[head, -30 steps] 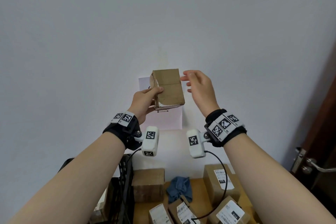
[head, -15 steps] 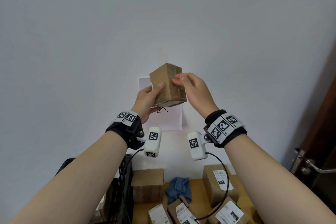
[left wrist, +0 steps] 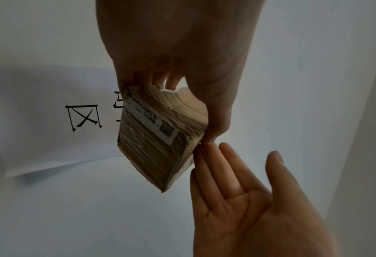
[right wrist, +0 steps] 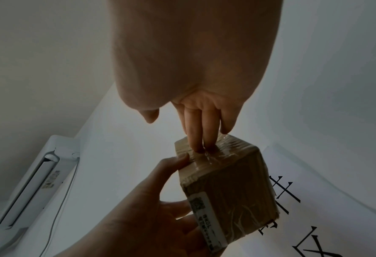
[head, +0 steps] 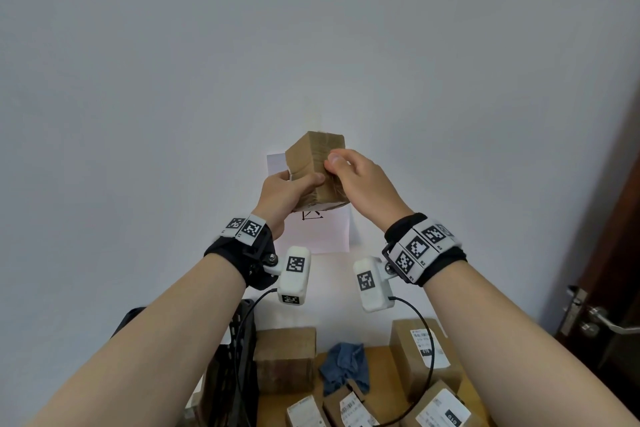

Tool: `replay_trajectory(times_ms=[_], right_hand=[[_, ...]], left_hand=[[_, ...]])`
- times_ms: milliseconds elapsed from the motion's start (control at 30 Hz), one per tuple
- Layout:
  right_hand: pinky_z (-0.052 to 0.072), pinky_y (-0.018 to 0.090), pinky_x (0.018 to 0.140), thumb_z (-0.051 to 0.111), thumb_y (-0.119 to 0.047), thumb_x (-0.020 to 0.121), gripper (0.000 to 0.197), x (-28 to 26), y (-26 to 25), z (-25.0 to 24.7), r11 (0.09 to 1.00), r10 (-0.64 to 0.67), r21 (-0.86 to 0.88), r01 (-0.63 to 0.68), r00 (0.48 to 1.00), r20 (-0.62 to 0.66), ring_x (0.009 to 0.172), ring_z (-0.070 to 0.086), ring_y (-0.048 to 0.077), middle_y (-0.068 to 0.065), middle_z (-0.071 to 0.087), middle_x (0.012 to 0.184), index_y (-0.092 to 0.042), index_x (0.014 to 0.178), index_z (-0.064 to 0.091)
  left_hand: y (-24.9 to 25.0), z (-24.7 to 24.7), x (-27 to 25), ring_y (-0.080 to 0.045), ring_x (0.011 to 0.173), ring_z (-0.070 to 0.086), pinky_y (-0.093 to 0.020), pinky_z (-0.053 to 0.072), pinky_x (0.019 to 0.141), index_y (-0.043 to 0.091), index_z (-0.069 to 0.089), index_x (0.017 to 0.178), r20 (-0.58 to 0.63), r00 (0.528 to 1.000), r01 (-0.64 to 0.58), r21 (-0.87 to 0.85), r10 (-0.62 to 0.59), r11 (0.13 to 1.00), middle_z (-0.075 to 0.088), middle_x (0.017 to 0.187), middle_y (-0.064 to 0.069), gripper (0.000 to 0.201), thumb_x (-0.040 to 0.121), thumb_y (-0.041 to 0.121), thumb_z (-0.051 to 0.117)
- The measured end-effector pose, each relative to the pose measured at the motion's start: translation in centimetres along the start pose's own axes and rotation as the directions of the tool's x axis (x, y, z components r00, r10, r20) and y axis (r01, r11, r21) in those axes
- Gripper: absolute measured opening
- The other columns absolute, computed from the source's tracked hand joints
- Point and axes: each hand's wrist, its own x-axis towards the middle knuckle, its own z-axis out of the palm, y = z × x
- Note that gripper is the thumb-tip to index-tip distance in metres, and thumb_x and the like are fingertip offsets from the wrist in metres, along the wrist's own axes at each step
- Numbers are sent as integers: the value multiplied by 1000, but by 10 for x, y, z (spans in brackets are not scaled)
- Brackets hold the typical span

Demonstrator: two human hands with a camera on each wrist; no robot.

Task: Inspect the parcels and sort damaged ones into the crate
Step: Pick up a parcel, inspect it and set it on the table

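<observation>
- A white wall (head: 311, 45) filled most of the head view, with a sheet of paper (head: 322, 232) stuck on it.
- More cardboard boxes (head: 285, 359) sat low down on a wooden table (head: 381, 388), beside a black crate (head: 239, 357).
- The small taped parcel (head: 313, 163) was held up in the air, tilted, in front of the paper.
- The left hand (head: 287, 192) gripped the parcel, thumb on one side, fingers behind.
- The right hand (head: 363, 184) was nearly flat, its straight fingers (right wrist: 197, 139) touching the taped side.

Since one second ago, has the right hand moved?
Yes. The right hand has moved left, against the white paper on the wall, and now touches the parcel that the left hand holds.
</observation>
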Motion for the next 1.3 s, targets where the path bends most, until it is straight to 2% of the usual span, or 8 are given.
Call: replay_trajectory(times_ms=[233,367,467,567,700,867,1067,1300], right_hand=[[39,12,71,49,-46,105,34,0,-1,4,999,8,-37,-8,1000,20,94,56,-13,-14,67,114,-26,127,65],[50,23,87,52,-44,102,25,4,-3,5,999,-32,28,31,999,39,104,65,-4,-16,71,111,-31,116,69],[56,37,99,53,-29,100,21,5,0,3,967,-111,220,132,988,-105,107,72,10,-5,79,105,-27,102,73],[56,32,94,51,-15,103,25,5,2,-5,956,-146,198,215,938,-314,101,70,6,-7,78,102,-19,100,75],[48,22,89,59,-30,103,31,9,9,-13,994,21,112,6,972,-236,110,61,4,-10,64,127,-22,133,61],[63,49,85,69,-51,95,55,6,14,-10,892,290,350,-285,956,39,103,72,17,-3,71,116,-25,138,47],[63,33,79,88,-22,82,67,7,27,-16,923,161,366,-115,982,-98,103,73,12,-3,70,121,-27,136,49],[55,17,70,90,-7,76,79,6,35,-15,976,30,217,-16,998,-61,92,71,-1,-5,67,122,-27,136,43]], left_hand=[[-3,-2,-1,-18,86,77,-29,57,78,9,76,112,-11,1000,16,18,-16,1000,81,99,-7,31,83,18,84],[-5,-7,-2,-23,89,73,-36,57,86,5,73,116,-16,996,84,-47,-85,995,79,106,-12,36,87,26,79],[-5,-11,-4,-27,91,69,-39,55,90,8,72,113,45,985,171,-131,-167,976,75,102,-11,29,93,29,72],[-2,-12,-7,-26,85,71,-39,59,85,9,69,112,93,975,218,-226,-202,949,74,99,-10,25,97,28,66],[2,-12,-9,-32,103,69,-45,60,89,7,62,135,190,953,292,-367,-236,883,70,120,-14,50,95,37,62],[1,-6,-12,-38,125,64,-58,53,104,10,62,140,300,922,347,-352,-246,869,67,137,-19,51,100,39,50],[-4,-8,-6,-37,105,70,-58,62,86,13,66,130,194,931,340,-153,-309,928,62,120,-17,39,101,38,66],[3,-2,-7,-39,113,73,-56,57,100,14,69,118,257,903,385,-132,-344,913,73,113,-18,64,87,70,67]])
